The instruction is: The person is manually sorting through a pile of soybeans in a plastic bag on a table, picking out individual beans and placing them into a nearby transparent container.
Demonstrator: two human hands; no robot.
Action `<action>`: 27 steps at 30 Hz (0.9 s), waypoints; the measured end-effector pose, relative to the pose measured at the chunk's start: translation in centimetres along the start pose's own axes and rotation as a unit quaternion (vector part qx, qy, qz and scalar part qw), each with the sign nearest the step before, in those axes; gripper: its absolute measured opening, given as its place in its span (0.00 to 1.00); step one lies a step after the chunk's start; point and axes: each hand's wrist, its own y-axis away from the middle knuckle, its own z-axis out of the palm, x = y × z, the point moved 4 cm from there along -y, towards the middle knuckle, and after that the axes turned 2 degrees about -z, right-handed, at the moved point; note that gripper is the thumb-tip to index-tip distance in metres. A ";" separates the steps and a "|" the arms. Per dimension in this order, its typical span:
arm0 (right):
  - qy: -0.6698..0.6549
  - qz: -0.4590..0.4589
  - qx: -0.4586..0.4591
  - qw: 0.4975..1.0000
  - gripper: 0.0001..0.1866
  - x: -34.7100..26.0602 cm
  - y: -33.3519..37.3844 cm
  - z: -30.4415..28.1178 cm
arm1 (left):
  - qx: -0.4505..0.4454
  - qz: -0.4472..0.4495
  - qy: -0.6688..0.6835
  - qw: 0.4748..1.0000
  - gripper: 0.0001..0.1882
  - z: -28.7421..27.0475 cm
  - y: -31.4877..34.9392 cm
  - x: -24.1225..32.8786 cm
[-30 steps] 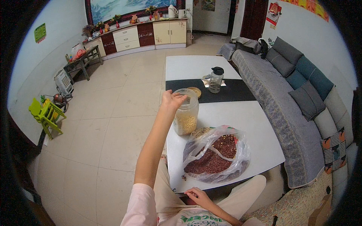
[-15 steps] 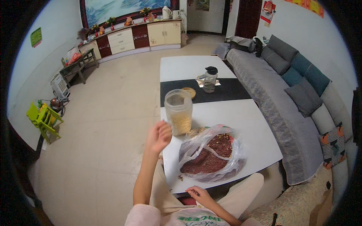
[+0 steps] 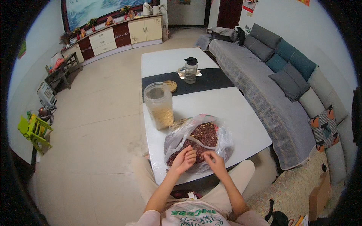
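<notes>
A translucent plastic bag lies spread on the table in front of me, holding small dark red beans with some yellow pieces scattered among them. Over the bag's near left part is my left hand, its fingers curled closed; whatever is inside them is hidden. My right hand hovers at the bag's near side, fingers bent together toward the left hand, and I cannot make out anything in them. Beyond the bag at the left stands a clear, lidless jar, partly filled with yellow beans.
A round gold lid and a clear bottle with a black top sit on the table's black band. The white table runs between open floor at left and a long grey sofa at right.
My left hand has come from beside the jar down over the bag. My right hand has risen from my lap to the bag's near side. The view has shifted right.
</notes>
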 end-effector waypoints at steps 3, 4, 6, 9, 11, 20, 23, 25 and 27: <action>0.025 -0.015 0.034 0.999 0.09 0.5 -2.9 -1.5 | -0.015 0.062 -0.015 0.998 0.13 -2.6 -2.4 0.5; 0.035 -0.025 0.047 0.998 0.08 0.6 -3.4 -2.0 | 0.023 0.106 -0.047 0.993 0.11 -3.2 -2.8 0.7; 0.044 -0.036 0.058 0.997 0.08 0.8 -3.7 -2.6 | -0.086 0.111 -0.059 0.988 0.14 -3.3 -3.3 1.0; 0.051 -0.029 0.061 0.996 0.08 1.6 -3.4 -2.9 | -0.004 0.163 -0.032 0.986 0.20 -4.5 -2.8 1.4; 0.058 -0.013 0.056 0.997 0.08 1.9 -3.0 -3.2 | -0.032 0.166 -0.041 0.985 0.25 -4.4 -2.6 1.4; 0.053 -0.022 0.087 0.995 0.09 2.1 -4.0 -4.1 | -0.031 0.156 -0.116 0.980 0.27 -3.4 -1.9 1.0; 0.230 -0.176 0.100 0.952 0.08 1.3 -7.2 -3.6 | -0.034 0.151 -0.125 0.980 0.28 -3.4 -2.0 1.1; 0.293 -0.174 0.058 0.938 0.08 2.6 -9.9 -2.6 | -0.032 0.163 -0.154 0.974 0.27 -3.4 -2.1 1.2; 0.353 -0.174 0.025 0.919 0.08 4.0 -11.6 -1.9 | -0.039 0.165 -0.149 0.974 0.26 -3.5 -2.1 1.2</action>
